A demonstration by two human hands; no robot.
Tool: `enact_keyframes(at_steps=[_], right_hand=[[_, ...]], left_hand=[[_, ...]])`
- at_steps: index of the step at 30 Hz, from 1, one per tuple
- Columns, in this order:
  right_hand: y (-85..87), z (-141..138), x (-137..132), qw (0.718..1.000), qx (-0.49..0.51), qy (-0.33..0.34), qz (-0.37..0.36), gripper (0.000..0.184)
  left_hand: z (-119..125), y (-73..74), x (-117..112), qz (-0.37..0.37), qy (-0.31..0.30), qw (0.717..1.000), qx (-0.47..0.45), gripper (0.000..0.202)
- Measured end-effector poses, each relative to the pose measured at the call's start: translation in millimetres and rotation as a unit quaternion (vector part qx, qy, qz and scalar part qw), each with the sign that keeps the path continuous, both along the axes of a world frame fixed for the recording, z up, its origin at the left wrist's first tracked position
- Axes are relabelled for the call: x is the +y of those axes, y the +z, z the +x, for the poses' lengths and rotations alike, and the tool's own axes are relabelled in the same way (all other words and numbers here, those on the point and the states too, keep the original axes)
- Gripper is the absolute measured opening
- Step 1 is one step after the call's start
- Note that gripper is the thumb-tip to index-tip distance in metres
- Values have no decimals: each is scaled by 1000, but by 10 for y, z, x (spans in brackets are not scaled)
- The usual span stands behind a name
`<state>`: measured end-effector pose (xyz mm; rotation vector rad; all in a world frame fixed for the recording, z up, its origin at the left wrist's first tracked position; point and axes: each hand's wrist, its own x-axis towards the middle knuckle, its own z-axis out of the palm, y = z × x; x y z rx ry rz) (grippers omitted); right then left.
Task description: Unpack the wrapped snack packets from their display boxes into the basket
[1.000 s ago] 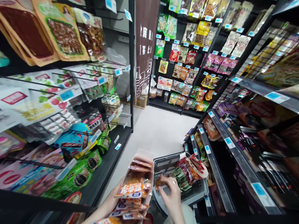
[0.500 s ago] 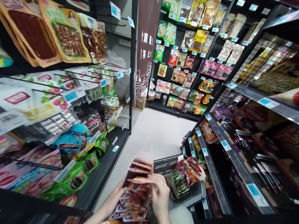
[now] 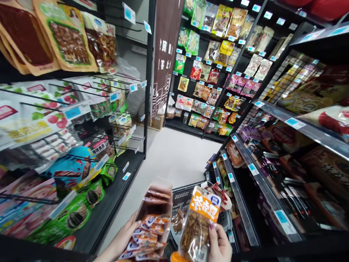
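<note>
My left hand (image 3: 120, 241) is wrapped round a stack of orange-and-white snack packets (image 3: 149, 233) held low in the middle of the head view. My right hand (image 3: 220, 253) grips one packet (image 3: 197, 228) with an orange top and brown contents, lifted upright just right of the stack. Behind both hands sits a dark shopping basket (image 3: 183, 193) with more packets in it, partly hidden by the raised packet.
Black racks line a narrow aisle: hanging snack bags on pegs at the left (image 3: 56, 107), shelves with blue price tags at the right (image 3: 267, 156), a far wall of packets (image 3: 217, 69). Pale floor (image 3: 175, 155) runs ahead. A brown banner (image 3: 167, 44) hangs mid-aisle.
My right hand moved from the basket to the stack, then pulled one packet off and raised it upright. The view drifted slightly left and up.
</note>
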<state>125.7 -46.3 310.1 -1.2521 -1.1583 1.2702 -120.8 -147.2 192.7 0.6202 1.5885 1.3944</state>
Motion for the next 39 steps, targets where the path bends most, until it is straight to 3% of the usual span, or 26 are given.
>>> enact_keyframes(at_steps=[6,14,19,22,24,26,29,31,33,35,39], right_hand=[[-40,72,-81,1000,-25,6,18,42],[75,93,-97,1000,-16,7,5,45],[-13,123,-105,993,102,54,-26,34],[-135,117,-88,958,253,121,-58,29],[-217,108,-82,921,345,171,-61,35],[-261,99,-96,862,454,215,-64,41],[-218,80,-160,739,617,257,-84,39],[-139,63,-212,690,670,256,-93,41],[-74,50,-253,680,683,244,-109,44],[-62,47,-278,689,675,234,-120,46],[-171,67,-289,707,659,225,-120,44]], left_hand=[[-9,-53,11,-10,-6,1000,10,59],[-27,-187,-18,1,-2,1000,6,56],[-24,-149,-18,-15,-11,1000,4,51],[-20,-120,-10,-15,-11,1000,4,49],[-18,-113,-5,-20,-5,1000,11,49],[-19,-123,-5,-27,-2,1000,15,50],[-31,-157,-14,-42,1,999,17,52],[-40,-172,-21,-51,1,999,17,53],[-47,-173,-25,-51,-2,999,19,54],[-49,-163,-24,-44,-10,999,22,55],[-49,-165,-15,-55,-14,998,23,59]])
